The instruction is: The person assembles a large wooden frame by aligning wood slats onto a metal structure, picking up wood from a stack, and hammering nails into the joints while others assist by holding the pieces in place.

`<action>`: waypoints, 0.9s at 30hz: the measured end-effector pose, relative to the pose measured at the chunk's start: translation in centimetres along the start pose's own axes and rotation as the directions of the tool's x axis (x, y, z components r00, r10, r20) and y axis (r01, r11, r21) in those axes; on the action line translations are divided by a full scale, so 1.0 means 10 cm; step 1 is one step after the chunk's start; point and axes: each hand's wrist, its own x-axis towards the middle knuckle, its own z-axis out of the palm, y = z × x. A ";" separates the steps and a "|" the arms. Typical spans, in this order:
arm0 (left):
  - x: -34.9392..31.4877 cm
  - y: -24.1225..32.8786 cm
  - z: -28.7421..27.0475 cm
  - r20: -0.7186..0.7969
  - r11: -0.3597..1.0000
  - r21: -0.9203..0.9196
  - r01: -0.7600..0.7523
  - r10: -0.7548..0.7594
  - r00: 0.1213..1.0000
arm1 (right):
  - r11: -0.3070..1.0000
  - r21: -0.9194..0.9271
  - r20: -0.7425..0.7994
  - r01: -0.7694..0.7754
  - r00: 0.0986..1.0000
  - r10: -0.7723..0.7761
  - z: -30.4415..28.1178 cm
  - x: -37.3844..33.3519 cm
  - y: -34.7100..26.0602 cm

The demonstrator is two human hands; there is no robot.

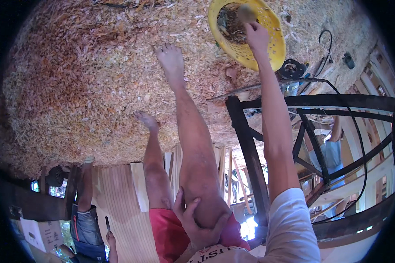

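Note:
My right arm reaches out to a yellow perforated plastic basket. At the basket's mouth my right hand is closed on a round tan object, which is blurred, so its kind is unclear. Inside the basket lie dark brown scraps and shavings. My left hand rests against my bent leg near the knee, its fingers apart and nothing held. My bare feet are on a floor covered in wood shavings.
A black frame stands beside my right arm, with a dark cable looping over it. Near the basket is a round dark machine part. Wooden boards are behind my legs. One person at lower left holds a tool; another is at right.

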 end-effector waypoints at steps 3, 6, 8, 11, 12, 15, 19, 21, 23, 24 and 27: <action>0.00 -0.03 0.00 -0.005 0.999 0.021 -0.035 0.035 0.999 | 0.871 -0.461 0.017 0.169 0.983 -0.182 0.13 0.06 0.11; -0.03 -0.06 0.00 -0.010 0.999 0.034 -0.028 0.029 1.000 | 0.608 -0.741 0.163 0.284 0.955 -0.247 0.30 0.02 0.06; -0.03 -0.07 0.01 -0.025 0.998 0.015 -0.056 0.057 0.998 | 0.644 -0.755 0.066 0.123 0.992 -0.111 0.36 0.04 0.01; -0.01 0.01 0.01 -0.022 1.000 0.013 -0.006 0.006 1.000 | 0.846 -0.529 -0.039 0.064 0.994 -0.100 0.32 0.00 0.05; -0.01 0.01 0.02 -0.024 1.000 0.009 -0.008 0.008 1.000 | 0.845 -0.531 -0.039 0.069 0.994 -0.105 0.29 0.00 0.08; 0.00 0.01 0.00 -0.012 0.998 0.022 -0.050 0.050 0.999 | 0.975 -0.216 -0.045 0.046 0.997 -0.057 0.19 -0.06 0.21; -0.02 -0.02 -0.03 0.019 1.000 0.005 -0.007 0.007 1.000 | 0.702 0.657 0.204 -0.274 0.961 0.184 0.00 -0.09 0.30; -0.02 -0.01 -0.03 0.030 0.999 0.036 0.006 -0.007 1.000 | 0.406 0.812 0.378 -0.419 0.908 0.181 -0.05 -0.14 0.21; 0.01 0.01 -0.04 0.013 1.000 0.008 0.018 -0.018 1.000 | 0.382 0.827 0.344 -0.413 0.908 0.237 0.01 -0.17 -0.03; 0.01 0.01 -0.03 0.020 1.000 0.004 0.014 -0.014 1.000 | 0.388 0.827 0.336 -0.406 0.911 0.238 -0.03 -0.08 0.03; 0.01 -0.02 0.00 0.009 0.999 0.000 -0.033 0.033 0.999 | 0.778 0.526 0.160 -0.343 0.939 0.306 0.02 0.18 0.08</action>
